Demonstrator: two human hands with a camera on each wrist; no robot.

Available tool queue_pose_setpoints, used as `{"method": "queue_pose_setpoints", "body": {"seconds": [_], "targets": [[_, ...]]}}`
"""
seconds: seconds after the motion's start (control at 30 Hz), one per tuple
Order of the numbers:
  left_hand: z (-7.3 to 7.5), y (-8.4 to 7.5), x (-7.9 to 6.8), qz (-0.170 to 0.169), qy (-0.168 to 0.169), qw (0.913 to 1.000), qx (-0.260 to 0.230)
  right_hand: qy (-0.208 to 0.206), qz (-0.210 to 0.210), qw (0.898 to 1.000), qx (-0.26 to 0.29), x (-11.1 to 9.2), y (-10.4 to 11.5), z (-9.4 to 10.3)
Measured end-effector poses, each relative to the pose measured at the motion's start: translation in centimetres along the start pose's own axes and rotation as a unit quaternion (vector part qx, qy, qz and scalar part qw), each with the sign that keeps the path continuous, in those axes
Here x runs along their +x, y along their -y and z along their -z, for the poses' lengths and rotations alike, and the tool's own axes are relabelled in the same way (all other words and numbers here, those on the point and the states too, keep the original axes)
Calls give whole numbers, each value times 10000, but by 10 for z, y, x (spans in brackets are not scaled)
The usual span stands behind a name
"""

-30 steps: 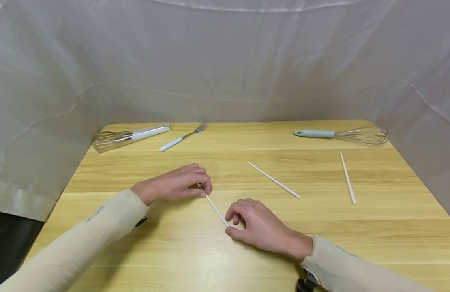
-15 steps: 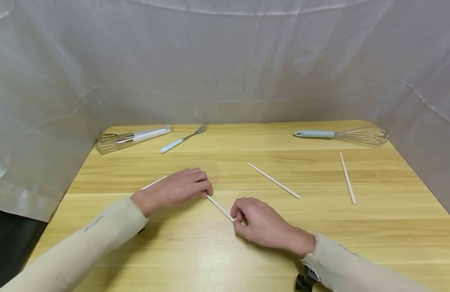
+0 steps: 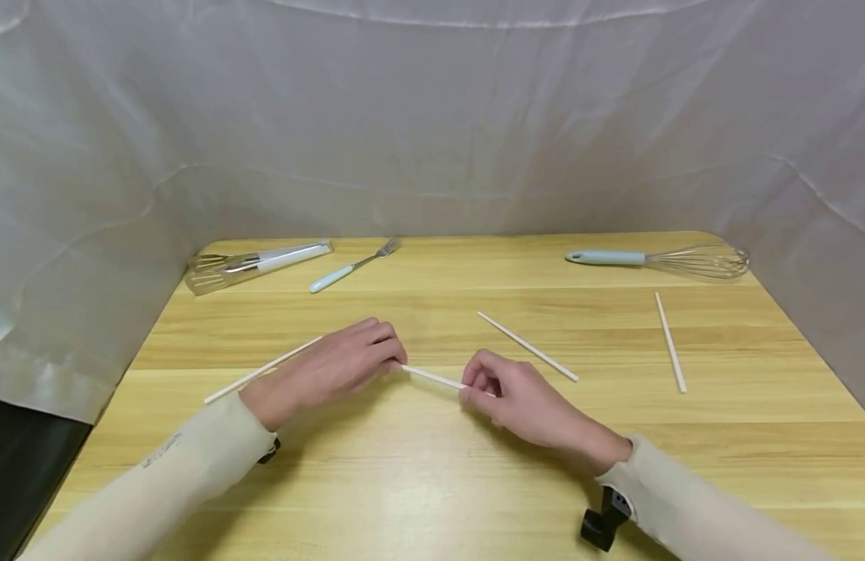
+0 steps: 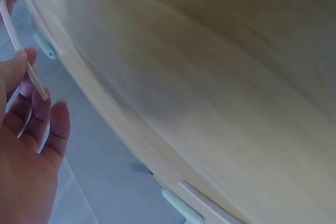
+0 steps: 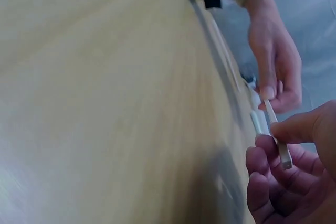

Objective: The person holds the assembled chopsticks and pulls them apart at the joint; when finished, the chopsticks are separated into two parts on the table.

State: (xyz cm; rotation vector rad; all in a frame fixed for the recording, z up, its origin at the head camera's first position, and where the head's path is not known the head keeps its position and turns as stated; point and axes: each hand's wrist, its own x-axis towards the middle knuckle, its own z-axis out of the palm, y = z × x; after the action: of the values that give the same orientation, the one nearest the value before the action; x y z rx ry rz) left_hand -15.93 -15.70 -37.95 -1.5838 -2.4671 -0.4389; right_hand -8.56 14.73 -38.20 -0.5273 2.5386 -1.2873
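Both hands share one thin white chopstick (image 3: 434, 378), stretched between them above the near middle of the table. The left hand (image 3: 344, 364) pinches one end; in the left wrist view its thumb and index finger (image 4: 31, 55) hold the stick while the remaining fingers are spread. At the other end, the right hand (image 3: 527, 399) pinches it between thumb and curled fingers, and the squared tip (image 5: 286, 165) pokes out past them in the right wrist view. Another white chopstick (image 3: 253, 375) lies on the table beside the left forearm, alongside the left wrist.
Two more chopsticks lie apart on the right: a slanted one (image 3: 527, 347) and a steeper one (image 3: 669, 343). Along the back edge are tongs (image 3: 257, 265), a fork (image 3: 355, 266) with a pale blue handle, and a whisk (image 3: 657, 259). Grey cloth (image 3: 432, 117) hangs behind the table (image 3: 418, 499).
The right hand has moved away from the body and right, swinging the held chopstick from a steep slant to nearly crosswise. More of the chopstick by the left forearm now shows.
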Motion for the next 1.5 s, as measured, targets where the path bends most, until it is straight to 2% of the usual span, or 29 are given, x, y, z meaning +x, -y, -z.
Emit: {"method": "queue_pose_setpoints", "body": {"seconds": [0.07, 0.17, 0.3, 0.4, 0.5, 0.67, 0.87, 0.97, 1.13, 1.37, 1.5], "targets": [[0, -4, 1, 253, -55, 9996, -123, -26, -90, 9999, 127, 1, -2, 5], [1, -11, 4, 837, 40, 9956, -409, -88, -129, 9996, 253, 4, -4, 11], [2, -22, 9, 1627, 193, 9823, -911, -190, -150, 9987, 441, 5, -8, 18], [2, -30, 13, 1982, 214, 9725, -1202, -296, -223, 9975, 597, 4, -11, 22], [2, -36, 16, 2198, 220, 9649, -1420, -370, -235, 9966, 694, 3, -13, 26], [3, -43, 20, 2300, 161, 9589, -1653, -385, -166, 9954, 859, 1, -13, 30], [3, -50, 25, 2207, 106, 9614, -1639, -278, -35, 9929, 1159, 1, -13, 30], [2, -53, 27, 2187, 116, 9604, -1725, -192, 147, 9937, 1095, 1, -12, 30], [1, -59, 31, 2236, 173, 9534, -2018, -64, 469, 9939, 991, 1, -12, 28], [-2, -64, 33, 2266, 215, 9475, -2244, -63, 702, 9933, 917, 2, -12, 26], [-3, -67, 35, 2259, 177, 9478, -2243, -80, 724, 9936, 861, 2, -12, 25]]}}
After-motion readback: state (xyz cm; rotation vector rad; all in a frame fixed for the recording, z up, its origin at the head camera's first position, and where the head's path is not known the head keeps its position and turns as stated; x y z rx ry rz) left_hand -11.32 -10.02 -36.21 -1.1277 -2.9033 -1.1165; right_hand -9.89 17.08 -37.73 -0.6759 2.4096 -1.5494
